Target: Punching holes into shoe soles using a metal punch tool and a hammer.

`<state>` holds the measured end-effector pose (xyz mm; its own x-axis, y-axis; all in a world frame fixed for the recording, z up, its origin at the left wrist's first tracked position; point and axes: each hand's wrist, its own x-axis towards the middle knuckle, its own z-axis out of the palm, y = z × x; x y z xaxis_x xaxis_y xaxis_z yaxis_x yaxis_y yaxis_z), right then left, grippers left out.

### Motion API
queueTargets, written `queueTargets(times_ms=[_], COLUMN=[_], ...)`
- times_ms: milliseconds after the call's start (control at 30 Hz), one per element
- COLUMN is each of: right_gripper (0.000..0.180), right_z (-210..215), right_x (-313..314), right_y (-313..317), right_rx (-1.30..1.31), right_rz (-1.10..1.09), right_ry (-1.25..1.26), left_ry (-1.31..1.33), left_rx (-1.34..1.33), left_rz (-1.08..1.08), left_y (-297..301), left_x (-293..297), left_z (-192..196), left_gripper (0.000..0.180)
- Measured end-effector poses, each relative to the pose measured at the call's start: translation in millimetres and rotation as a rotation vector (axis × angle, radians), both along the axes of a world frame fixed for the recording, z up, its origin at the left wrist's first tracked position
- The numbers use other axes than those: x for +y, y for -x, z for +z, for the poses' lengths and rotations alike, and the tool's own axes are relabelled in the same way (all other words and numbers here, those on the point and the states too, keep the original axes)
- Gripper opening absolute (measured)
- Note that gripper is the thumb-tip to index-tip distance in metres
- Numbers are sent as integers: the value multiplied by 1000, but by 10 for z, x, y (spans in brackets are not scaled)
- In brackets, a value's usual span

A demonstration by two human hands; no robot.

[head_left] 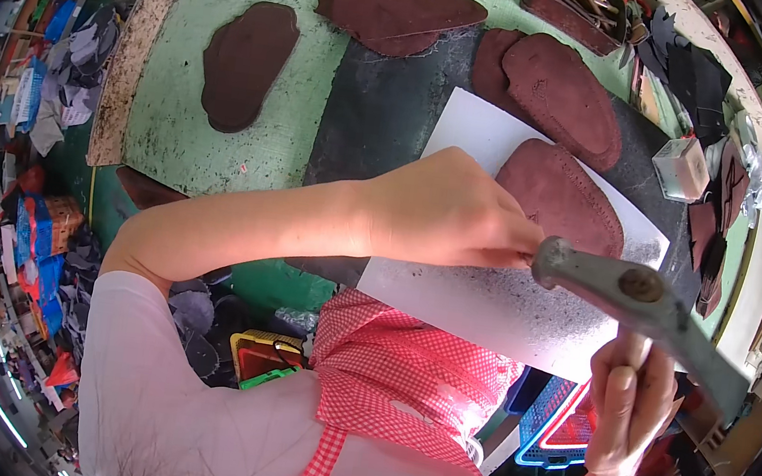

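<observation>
My right hand (627,416) is wrapped round the wooden handle of a hammer (666,316), raised over the right part of a white board (456,128). My left hand (460,212) reaches across the board, its fingers pinched together close to the hammer's round face. What they pinch is hidden behind the hand and hammer. Just beyond my left fingers lies a brown leather piece (567,194), flat on the board, with a row of small marks along its curved edge. Dark specks cover the board's near and right parts.
Under the board is a black mat (361,93) on a green table (164,107). More brown leather pieces (565,94) lie beyond, with another (248,65) at the left. A tool tray (574,19) stands at the back, a small clear box (682,168) at the right.
</observation>
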<state>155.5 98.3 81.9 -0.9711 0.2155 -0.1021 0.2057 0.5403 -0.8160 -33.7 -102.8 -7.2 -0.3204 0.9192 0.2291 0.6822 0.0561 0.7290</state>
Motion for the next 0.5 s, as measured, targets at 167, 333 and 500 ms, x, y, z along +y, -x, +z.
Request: queueTargets(times_ms=[167, 333, 500], right_gripper=[42, 40, 44], right_z=[190, 123, 33], right_x=[-3, 30, 114], right_y=[-4, 57, 112], right_rx=[114, 26, -25], right_rz=[-125, 6, 69], right_ry=[225, 3, -131], left_ry=[-1, -26, -158], left_rx=[-415, -175, -603], left_rz=[-67, -61, 10], left_y=[129, 62, 98], left_x=[20, -2, -27], left_z=[-41, 36, -24], left_gripper=[12, 11, 15])
